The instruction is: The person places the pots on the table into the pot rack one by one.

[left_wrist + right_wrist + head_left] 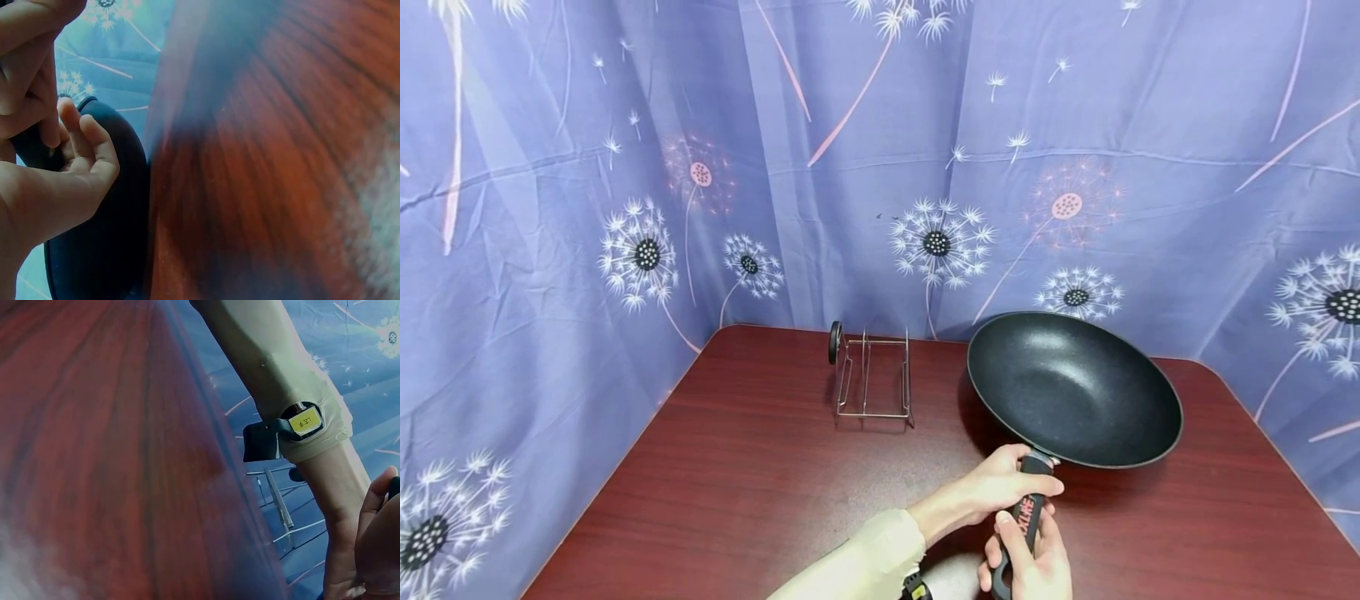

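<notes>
A large black wok point(1075, 392) is at the right of the table in the head view, its bowl turned up and its handle point(1028, 512) toward me. My left hand point(1000, 483) grips the handle close to the bowl, thumb lying across the top. Lower down, my right hand point(1033, 554) holds the handle near its looped end, thumb on top. In the left wrist view the wok's dark outer side point(100, 250) shows behind the left hand point(69, 181). The right wrist view has the right hand point(378, 550) at its edge, overlapping the left forearm.
A wire rack point(872, 379) with a black round piece point(835, 342) at its left stands near the back of the reddish-brown table point(737, 467). Blue dandelion-print curtains point(850, 167) enclose the table at the back and sides. A wrist strap with a yellow label point(306, 420) sits on the left sleeve.
</notes>
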Tool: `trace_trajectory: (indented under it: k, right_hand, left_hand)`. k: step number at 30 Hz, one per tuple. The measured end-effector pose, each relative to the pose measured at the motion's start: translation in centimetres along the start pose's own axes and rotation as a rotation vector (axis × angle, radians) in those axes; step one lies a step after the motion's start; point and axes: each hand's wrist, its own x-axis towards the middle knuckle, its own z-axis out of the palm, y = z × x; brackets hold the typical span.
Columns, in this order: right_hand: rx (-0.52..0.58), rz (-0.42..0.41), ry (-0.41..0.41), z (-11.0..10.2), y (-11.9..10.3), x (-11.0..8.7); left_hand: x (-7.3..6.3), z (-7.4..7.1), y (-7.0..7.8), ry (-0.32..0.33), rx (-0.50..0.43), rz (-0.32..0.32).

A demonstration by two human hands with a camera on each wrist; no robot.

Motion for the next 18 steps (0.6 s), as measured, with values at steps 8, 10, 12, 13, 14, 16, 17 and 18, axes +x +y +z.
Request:
trace_trajectory:
  k: [8,10,12,13,14,16,17,18]
  right_hand:
    - [-0.006,0.010,-0.014,0.1,-0.3,-0.1]
    - [-0.006,-0.005,-0.026,0.1,-0.4,-0.2]
    - [-0.005,-0.028,-0.040,0.2,-0.5,-0.3]
    - [-0.004,-0.041,-0.047,0.3,-0.6,-0.3]
    - [0.000,-0.054,-0.053,0.3,-0.6,-0.4]
    - [0.009,-0.079,-0.065,0.5,-0.8,-0.5]
    - [0.011,-0.089,-0.068,0.6,-0.9,-0.5]
    - [0.012,-0.095,-0.069,0.6,-1.1,-0.6]
  left_hand:
    - [-0.1,-0.2,0.2,-0.032,-0.012,0.035]
    - [-0.1,-0.2,0.2,-0.040,-0.024,0.050]
    - [-0.1,-0.2,0.4,-0.045,-0.032,0.067]
    - [-0.1,-0.2,0.5,-0.045,-0.029,0.077]
    - [-0.2,-0.1,0.6,-0.046,-0.026,0.086]
    - [-0.3,-0.1,0.9,-0.047,-0.020,0.104]
    - [-0.3,-0.1,1.0,-0.045,-0.015,0.115]
    - [-0.4,0.0,1.2,-0.047,-0.018,0.122]
